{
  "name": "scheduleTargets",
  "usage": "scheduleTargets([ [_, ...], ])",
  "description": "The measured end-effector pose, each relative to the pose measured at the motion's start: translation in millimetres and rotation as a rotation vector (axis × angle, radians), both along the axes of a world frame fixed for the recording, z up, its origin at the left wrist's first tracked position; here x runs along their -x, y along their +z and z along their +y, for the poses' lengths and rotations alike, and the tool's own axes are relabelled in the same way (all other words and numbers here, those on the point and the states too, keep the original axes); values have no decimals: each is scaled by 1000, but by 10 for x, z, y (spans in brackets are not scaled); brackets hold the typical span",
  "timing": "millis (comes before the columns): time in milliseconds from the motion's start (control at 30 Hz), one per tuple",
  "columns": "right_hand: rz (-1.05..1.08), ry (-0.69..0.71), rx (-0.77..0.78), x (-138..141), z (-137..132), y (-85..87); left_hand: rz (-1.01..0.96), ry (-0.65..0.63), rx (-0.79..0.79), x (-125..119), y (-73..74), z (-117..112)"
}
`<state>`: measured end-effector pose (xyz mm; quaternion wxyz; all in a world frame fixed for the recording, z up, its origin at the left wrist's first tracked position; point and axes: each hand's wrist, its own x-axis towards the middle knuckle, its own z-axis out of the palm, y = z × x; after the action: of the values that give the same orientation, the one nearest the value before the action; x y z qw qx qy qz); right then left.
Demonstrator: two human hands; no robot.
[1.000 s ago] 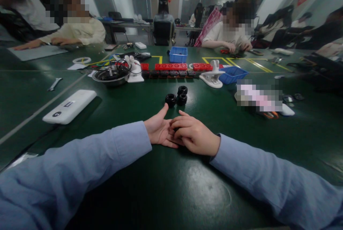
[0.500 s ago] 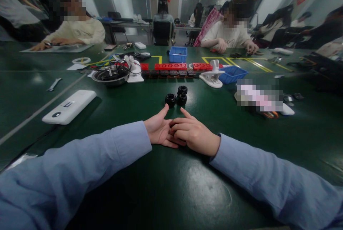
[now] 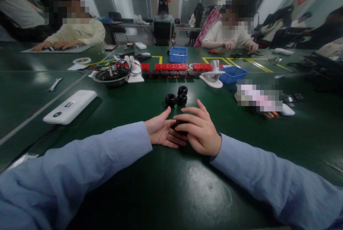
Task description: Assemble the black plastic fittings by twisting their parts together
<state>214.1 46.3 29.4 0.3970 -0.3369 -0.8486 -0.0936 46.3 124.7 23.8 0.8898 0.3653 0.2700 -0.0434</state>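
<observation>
My left hand (image 3: 162,129) rests on its side near the table's middle, palm turned right, thumb up and fingers stretched apart. Facing it, my right hand (image 3: 199,129) curls its fingers over a small black tyre (image 3: 181,126), its index finger lifted away. Fingers cover most of that tyre, which lies against or just in front of my left fingers. Beyond the hands, three more small black tyres stand close together: one on the left (image 3: 170,100), one on the right (image 3: 182,99), and one behind (image 3: 182,90).
On the green table (image 3: 166,187) a white power bank-like device (image 3: 71,106) lies left, near a wrench (image 3: 55,84). Farther back are a metal bowl (image 3: 111,76) with cables, red blocks (image 3: 170,66), white clips (image 3: 213,76) and blue bins (image 3: 233,74). Other people sit across.
My right hand's fingers have lifted and spread, the index rising, so the black tyre between the hands now shows. My left hand stays almost still.
</observation>
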Motion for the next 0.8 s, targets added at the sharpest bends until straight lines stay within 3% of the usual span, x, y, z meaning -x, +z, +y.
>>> scheduleTargets([
  [167,32,-267,202,-8,36,-16,128,-16,-143,-14,113,-21],
  [300,42,-306,261,-18,81,-58,371,-56,-477,47,242,20],
  [367,66,-317,297,-33,95,-78,482,-48,-819,95,284,27],
  [500,147,-322,381,-75,132,-125,581,-89,-1700,154,278,-31],
  [567,194,-308,392,-89,153,-150,532,-87,-1919,146,221,-66],
  [667,251,-254,377,-91,169,-174,416,-40,-2017,99,99,-93],
  [800,249,-245,367,-63,148,-133,393,23,-1975,29,-13,-105],
])
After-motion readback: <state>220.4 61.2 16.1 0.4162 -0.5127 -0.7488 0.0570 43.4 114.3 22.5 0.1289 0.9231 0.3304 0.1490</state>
